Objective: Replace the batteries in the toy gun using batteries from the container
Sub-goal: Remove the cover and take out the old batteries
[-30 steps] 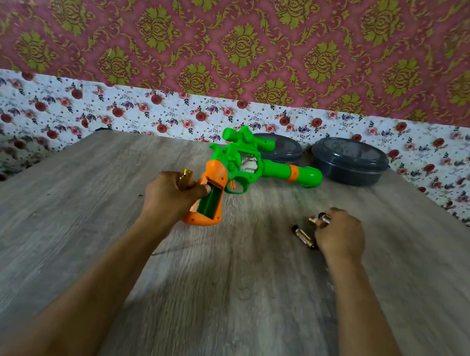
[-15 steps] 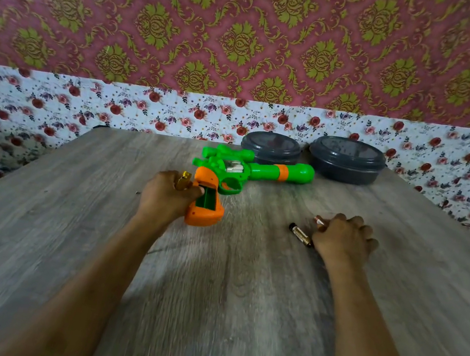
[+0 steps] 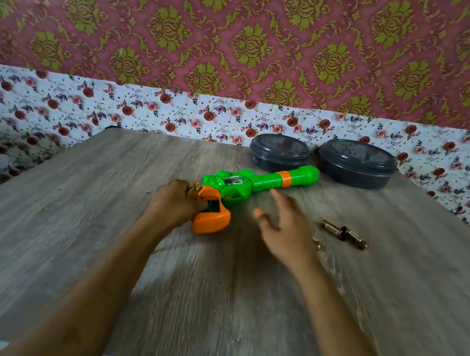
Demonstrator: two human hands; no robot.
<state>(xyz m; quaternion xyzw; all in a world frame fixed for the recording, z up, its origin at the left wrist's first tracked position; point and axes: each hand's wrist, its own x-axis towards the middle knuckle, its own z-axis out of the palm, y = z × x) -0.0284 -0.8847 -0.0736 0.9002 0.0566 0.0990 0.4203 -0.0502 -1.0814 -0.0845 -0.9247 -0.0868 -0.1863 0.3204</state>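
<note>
Patterned wallpaper in maroon and olive green is seen across the upper part of the head view, and a band of white floral covering is seen beneath it, behind the far edge of a grey wood-grain table. At the back of the table two dark round containers are set side by side, both with lids on: the smaller container to the left and the larger container to the right. What is kept inside them cannot be told. The toy gun is laid flat on the table just in front of the smaller container, its green barrel with an orange ring pointed toward the gap between the two containers and its orange grip turned toward the person. The grip is held by the left hand, whose fingers are curled closed around its near side; a small gold-coloured object is pressed between this hand and the grip, and it cannot be identified. An opening with a green inside is shown in the grip. The right hand is blurred, held open with spread fingers and nothing in it, just to the right of the grip and apart from it. To its right, loose batteries are laid on the table, two end to end and a third partly hidden beside the wrist.
</note>
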